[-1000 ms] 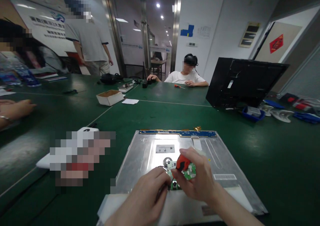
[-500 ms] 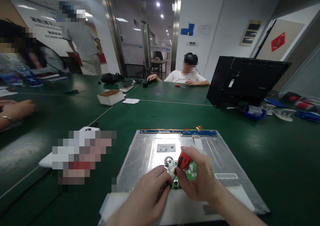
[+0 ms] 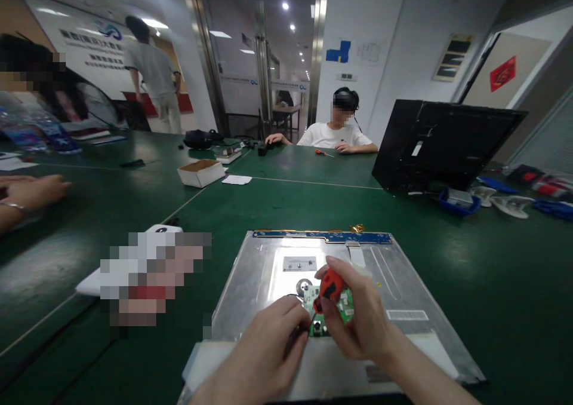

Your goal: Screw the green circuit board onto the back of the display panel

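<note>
right hand [image 3: 358, 324]: lower centre of frame, closed around the orange-and-black screwdriver [image 3: 329, 287]; handle sticks up from our grip, shaft angles down-left toward the board.
left hand [image 3: 264, 357]: bottom centre, fingers curled together at the left edge of the green circuit board [image 3: 344, 306]; we cannot tell whether it pinches anything.
circuit board: small, green, lies on the metal back of the display panel [image 3: 403, 285], mostly hidden between our two hands.
display panel: flat on the green tabletop [image 3: 492, 273], lower centre; blue strip board [image 3: 322, 236] runs along its far edge.
left of panel: white device [image 3: 163, 230], partly pixelated.
right, mid frame: black monitor [image 3: 443, 145] standing tilted, blue tray [image 3: 456, 202] just beside it.
upper centre: a person in a white shirt [image 3: 335, 137] seated at the far side.
left edge: another person's hand [image 3: 31, 191] resting on the tabletop.
centre left: open cardboard box [image 3: 201, 172].
</note>
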Demonstrator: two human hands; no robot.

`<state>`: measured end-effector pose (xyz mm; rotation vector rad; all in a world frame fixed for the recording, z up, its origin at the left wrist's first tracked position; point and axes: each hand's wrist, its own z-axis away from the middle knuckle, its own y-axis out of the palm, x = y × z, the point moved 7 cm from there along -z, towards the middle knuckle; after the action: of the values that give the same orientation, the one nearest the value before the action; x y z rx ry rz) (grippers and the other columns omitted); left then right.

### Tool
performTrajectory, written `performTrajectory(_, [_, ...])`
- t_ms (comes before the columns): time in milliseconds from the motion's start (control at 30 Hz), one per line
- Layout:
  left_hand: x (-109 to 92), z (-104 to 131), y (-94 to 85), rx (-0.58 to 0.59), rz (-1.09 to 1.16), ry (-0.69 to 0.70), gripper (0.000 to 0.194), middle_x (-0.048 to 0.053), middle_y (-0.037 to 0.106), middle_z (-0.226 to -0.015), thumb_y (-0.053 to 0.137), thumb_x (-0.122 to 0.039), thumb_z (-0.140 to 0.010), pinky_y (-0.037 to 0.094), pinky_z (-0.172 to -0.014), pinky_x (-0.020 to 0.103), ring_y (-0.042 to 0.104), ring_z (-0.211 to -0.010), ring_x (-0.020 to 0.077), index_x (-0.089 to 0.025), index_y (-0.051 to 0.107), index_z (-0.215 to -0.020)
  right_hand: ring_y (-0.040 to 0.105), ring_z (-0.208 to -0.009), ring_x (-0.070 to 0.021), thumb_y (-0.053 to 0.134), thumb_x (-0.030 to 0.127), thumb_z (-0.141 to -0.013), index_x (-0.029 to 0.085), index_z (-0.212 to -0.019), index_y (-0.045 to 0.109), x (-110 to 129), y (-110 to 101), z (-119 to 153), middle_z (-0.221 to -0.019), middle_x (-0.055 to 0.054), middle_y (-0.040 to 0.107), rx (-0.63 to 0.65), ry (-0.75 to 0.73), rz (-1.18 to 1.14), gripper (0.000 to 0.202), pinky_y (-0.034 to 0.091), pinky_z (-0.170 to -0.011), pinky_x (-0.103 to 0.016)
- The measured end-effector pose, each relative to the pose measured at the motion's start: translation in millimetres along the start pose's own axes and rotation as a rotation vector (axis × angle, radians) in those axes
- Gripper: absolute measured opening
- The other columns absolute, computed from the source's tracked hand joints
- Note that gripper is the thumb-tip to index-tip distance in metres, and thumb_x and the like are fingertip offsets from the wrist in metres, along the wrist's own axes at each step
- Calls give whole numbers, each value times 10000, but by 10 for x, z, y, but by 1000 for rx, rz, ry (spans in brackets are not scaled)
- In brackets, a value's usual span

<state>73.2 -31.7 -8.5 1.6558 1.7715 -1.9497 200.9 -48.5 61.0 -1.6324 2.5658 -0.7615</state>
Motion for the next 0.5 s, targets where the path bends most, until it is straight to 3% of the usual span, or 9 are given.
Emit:
performTrajectory(233, [-8, 8, -3, 1, -13, 0, 177, 69, 639, -1002, 481, -91, -889, 488, -760, 310, 610, -882, 210, -202, 586, -977, 606, -606, -186, 492, 126, -891, 168, -1447, 342, 23, 2, -8, -832, -43, 663, -30, -7, 48, 577, 507, -469, -296])
performTrajectory(500, [5, -1, -3, -17, -21, 10, 178, 71, 641, -987, 480, -96, -879, 497, -761, 309, 612, -871, 210, -202, 595, -964, 601, -577, -162, 511, 202, -950, 203, -1414, 369, 14, 10, -32, -764, 0, 653, -23, -10, 14, 485, 504, -497, -270])
